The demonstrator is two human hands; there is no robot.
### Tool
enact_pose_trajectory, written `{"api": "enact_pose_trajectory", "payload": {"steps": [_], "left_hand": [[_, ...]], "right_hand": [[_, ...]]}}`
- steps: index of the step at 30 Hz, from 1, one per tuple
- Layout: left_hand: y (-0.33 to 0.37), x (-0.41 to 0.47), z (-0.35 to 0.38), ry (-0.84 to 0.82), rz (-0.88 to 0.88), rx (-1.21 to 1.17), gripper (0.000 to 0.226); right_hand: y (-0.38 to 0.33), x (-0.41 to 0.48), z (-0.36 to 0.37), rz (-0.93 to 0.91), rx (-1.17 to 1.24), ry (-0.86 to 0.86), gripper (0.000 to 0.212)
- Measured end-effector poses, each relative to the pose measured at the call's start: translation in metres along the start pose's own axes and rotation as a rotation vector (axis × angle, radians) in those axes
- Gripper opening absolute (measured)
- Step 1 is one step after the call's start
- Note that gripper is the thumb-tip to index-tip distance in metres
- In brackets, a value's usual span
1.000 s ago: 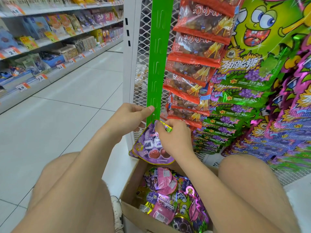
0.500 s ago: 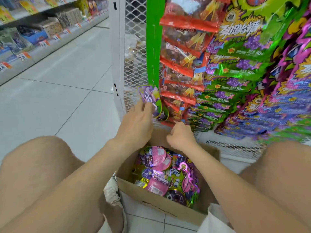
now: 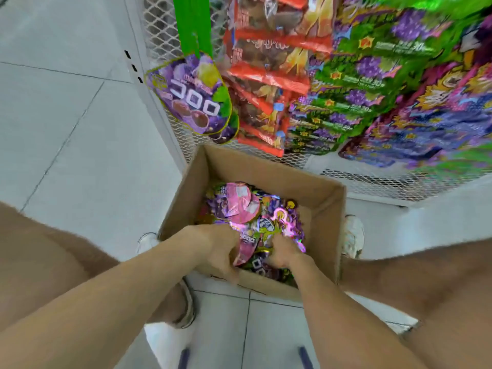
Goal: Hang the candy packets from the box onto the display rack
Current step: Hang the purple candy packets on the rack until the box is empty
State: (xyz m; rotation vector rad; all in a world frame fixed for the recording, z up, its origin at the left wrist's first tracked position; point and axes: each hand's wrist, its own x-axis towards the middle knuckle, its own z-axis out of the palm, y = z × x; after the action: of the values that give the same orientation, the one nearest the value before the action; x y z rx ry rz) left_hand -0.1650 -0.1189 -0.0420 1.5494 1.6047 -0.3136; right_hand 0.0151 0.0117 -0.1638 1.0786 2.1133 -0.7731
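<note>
Both inside box: left hand grips packet (right hand curled).

Pale tiled floor with open cardboard box on it

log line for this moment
phase: picking | left hand: grips pink packet in box | right hand: among packets, grip unclear | purple packet: hung on green strip
</note>
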Motion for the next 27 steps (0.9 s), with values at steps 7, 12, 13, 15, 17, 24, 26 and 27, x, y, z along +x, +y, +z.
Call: {"api": "enact_pose_trajectory", "payload": {"steps": [7, 12, 13, 15, 17, 24, 26, 27], "left_hand": [[0.001, 0.014, 0.011, -0.069, -0.008, 0.03, 0.05], [0.026, 0.019, 0.032, -0.164, 0.026, 0.004, 0.055], [0.029, 0.018, 0.035, -0.159, 0.026, 0.007, 0.055], [0.029, 0.014, 0.035, -0.145, 0.022, 0.011, 0.055], [0.025, 0.01, 0.03, -0.163, 0.009, 0.007, 0.058], [0.007, 0.007, 0.017, -0.007, -0.104, -0.103, 0.051], [0.003, 0.009, 0.012, 0.021, -0.115, -0.093, 0.042], [0.003, 0.01, 0.008, 0.025, -0.117, -0.093, 0.039]], "right_hand": [[0.001, 0.009, 0.0, -0.069, 0.026, -0.154, 0.014], [0.003, 0.004, -0.013, -0.112, 0.032, -0.181, 0.021], [0.006, 0.0, -0.013, -0.114, 0.017, -0.195, 0.024], [0.012, -0.004, -0.007, -0.11, -0.016, -0.221, 0.044], [0.016, -0.006, 0.006, -0.118, -0.047, -0.186, 0.061], [0.018, -0.001, 0.019, -0.158, -0.289, -0.088, 0.022], [0.02, 0.003, 0.013, -0.161, -0.181, -0.101, 0.016], [0.021, 0.003, 0.009, -0.165, -0.113, -0.102, 0.016]]}}
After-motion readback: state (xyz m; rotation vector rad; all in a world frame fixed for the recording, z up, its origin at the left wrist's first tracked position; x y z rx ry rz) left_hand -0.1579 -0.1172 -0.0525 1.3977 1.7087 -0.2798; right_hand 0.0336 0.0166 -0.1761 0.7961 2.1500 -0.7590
